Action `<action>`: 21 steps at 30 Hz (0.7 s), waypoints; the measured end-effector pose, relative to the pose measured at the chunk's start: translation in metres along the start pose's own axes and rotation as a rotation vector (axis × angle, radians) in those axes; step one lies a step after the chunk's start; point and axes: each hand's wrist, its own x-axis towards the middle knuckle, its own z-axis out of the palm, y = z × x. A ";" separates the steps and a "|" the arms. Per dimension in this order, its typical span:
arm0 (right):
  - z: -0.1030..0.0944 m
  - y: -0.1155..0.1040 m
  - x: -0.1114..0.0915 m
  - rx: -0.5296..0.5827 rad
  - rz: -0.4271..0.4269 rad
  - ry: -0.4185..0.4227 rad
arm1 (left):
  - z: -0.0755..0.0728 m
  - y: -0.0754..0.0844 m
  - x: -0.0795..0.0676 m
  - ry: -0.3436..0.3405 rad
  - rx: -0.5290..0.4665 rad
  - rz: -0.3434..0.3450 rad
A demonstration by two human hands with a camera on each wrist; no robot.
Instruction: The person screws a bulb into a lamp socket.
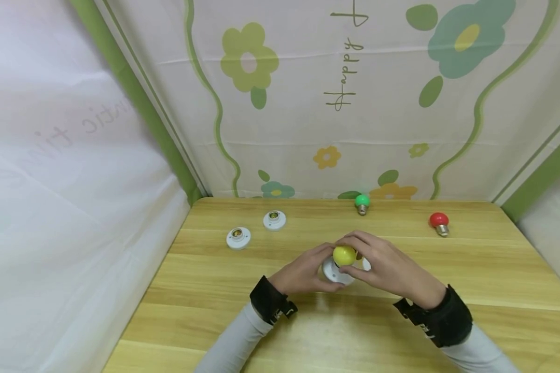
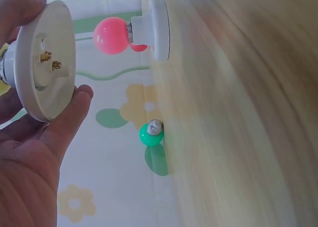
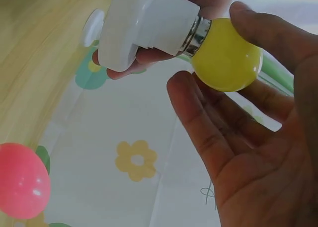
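Note:
Above the table, my left hand grips a round white lamp holder by its rim. In the left wrist view its underside faces the camera, showing two brass screws. The yellow bulb sits in the holder's socket, tilted, with part of its metal cap still visible. My right hand pinches the bulb between thumb and fingers. Close by, a pinkish-red bulb stands in another white lamp holder on the table; in the head view the right hand mostly hides them.
Two white lamp holders without bulbs, one nearer and one farther, lie at the table's left. A loose green bulb lies at the back edge, and a loose red bulb at the back right. Printed curtains surround the wooden table.

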 end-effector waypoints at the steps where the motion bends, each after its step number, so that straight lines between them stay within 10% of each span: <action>1: 0.000 0.000 0.000 -0.004 0.010 -0.002 | 0.000 0.000 0.000 -0.001 -0.001 -0.002; 10: -0.002 0.000 -0.005 0.027 0.098 -0.070 | -0.001 0.002 0.000 -0.011 0.010 -0.022; 21: -0.007 0.000 -0.005 0.056 -0.065 -0.093 | -0.002 0.002 0.000 0.007 -0.001 0.028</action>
